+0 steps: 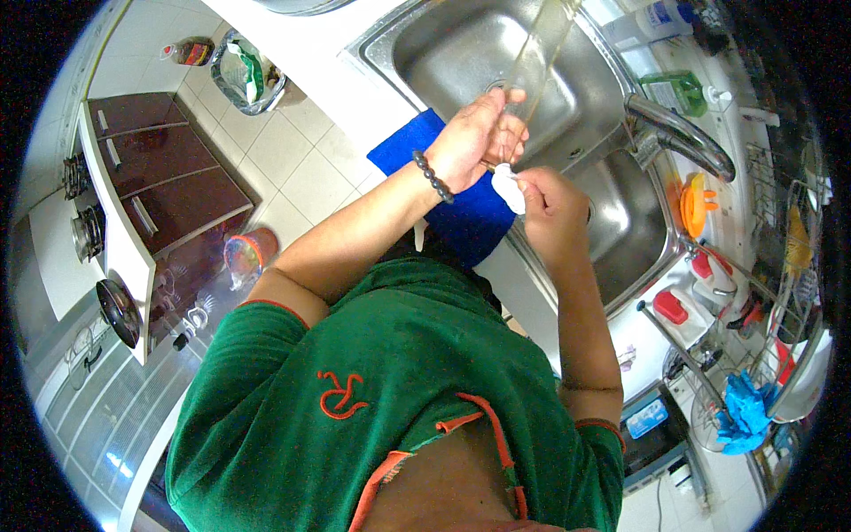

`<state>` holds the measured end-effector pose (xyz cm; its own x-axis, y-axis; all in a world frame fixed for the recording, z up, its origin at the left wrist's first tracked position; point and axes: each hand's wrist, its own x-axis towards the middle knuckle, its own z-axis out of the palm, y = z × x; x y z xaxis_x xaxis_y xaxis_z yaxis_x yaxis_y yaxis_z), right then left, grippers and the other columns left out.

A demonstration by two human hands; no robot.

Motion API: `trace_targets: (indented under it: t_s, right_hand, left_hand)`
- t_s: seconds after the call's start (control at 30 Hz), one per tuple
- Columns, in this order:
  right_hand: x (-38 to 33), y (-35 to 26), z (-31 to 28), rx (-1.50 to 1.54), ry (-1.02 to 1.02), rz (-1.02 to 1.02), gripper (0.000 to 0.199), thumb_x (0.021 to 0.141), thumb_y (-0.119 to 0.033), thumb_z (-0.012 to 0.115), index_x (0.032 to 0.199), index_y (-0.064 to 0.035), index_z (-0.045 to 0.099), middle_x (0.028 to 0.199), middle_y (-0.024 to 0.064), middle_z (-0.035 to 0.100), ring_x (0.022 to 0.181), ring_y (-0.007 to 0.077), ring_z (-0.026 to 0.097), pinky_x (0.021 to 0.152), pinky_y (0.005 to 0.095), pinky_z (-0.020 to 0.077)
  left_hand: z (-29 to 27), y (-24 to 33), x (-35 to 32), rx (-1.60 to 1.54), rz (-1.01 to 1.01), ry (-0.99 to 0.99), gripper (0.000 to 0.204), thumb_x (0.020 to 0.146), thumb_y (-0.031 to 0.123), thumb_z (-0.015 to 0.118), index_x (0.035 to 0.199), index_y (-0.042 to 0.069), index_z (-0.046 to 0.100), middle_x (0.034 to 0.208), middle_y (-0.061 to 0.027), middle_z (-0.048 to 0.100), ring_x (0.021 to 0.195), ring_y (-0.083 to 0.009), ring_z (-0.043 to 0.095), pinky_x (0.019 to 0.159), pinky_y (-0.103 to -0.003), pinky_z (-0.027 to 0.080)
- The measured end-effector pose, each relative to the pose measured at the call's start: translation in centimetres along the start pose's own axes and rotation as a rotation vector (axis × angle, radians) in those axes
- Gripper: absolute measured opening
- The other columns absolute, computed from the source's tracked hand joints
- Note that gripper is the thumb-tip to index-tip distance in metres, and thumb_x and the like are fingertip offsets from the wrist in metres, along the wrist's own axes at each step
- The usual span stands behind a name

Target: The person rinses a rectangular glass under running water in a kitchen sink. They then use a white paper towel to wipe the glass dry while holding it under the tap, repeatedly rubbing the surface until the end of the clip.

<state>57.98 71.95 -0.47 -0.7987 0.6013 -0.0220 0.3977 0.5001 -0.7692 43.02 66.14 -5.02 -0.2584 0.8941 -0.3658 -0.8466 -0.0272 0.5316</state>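
At a steel sink [434, 55], left hand [479, 140] grips a long clear object [537, 66], right hand [551, 208] a white wad [508, 189]

An orange letter-like emblem [342, 396] marks the green shirt [266, 399]; the white bottle's [628, 32] label [658, 15] is too small to read.

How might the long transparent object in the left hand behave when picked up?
The long transparent object is probably stiff, since its edges run straight over the silver metal sink. Its smooth-looking clear sides may be slippery.
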Motion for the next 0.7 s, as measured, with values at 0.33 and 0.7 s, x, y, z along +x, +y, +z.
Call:
trace_targets:
  t_s: [0.33, 0.7]
  right_hand:
    - [0.8, 0.9, 1.2, 0.202, -0.035, 0.067, 0.008, 0.077, -0.001, 0.055, 0.084, -0.0024, 0.059, 0.078, 0.0178, 0.060, 0.071, 0.0358, 0.059, 0.062, 0.0401, 0.0459]
    - [0.5, 0.4, 1.4, -0.039, 0.063, -0.121, 0.007, 0.079, 0.002, 0.056, 0.085, -0.0010, 0.060, 0.074, 0.0119, 0.061, 0.062, 0.0180, 0.057, 0.058, 0.0273, 0.0444]
  left_hand:
    - [-0.6, -0.5, 0.7, -0.069, -0.053, -0.035, 0.043, 0.096, 0.039, 0.034, 0.119, 0.005, 0.045, 0.083, -0.0090, 0.058, 0.069, -0.0151, 0.053, 0.064, -0.027, 0.045]
    - [0.6, -0.3, 0.5, 0.036, 0.037, 0.065, 0.039, 0.097, 0.036, 0.032, 0.116, 0.004, 0.044, 0.073, -0.0115, 0.055, 0.056, -0.0152, 0.047, 0.058, -0.028, 0.043]
